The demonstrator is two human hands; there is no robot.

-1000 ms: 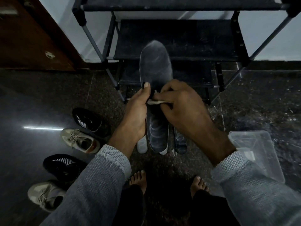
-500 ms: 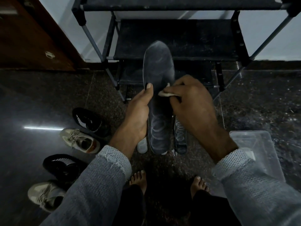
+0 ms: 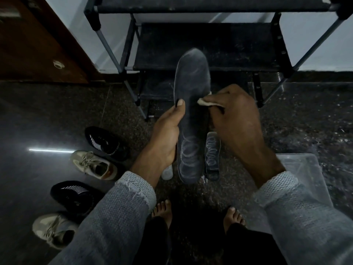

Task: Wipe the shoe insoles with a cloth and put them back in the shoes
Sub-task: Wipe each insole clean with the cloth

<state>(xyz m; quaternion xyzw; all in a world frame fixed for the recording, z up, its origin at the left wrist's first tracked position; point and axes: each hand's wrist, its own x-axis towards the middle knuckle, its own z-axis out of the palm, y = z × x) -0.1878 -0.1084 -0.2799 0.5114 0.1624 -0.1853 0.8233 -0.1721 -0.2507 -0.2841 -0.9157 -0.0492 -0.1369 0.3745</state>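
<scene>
Left hand: forearm raised from the lower left, grey sleeve ending at the wrist; fingers wrapped behind the insole, thumb pressed flat on its near face. Right hand: forearm entering from the lower right, knuckles up, fingers curled and pinching a cloth against the insole's right edge. Both bare feet planted below.

Right hand slid cloth up insole, toward toe end.
</scene>
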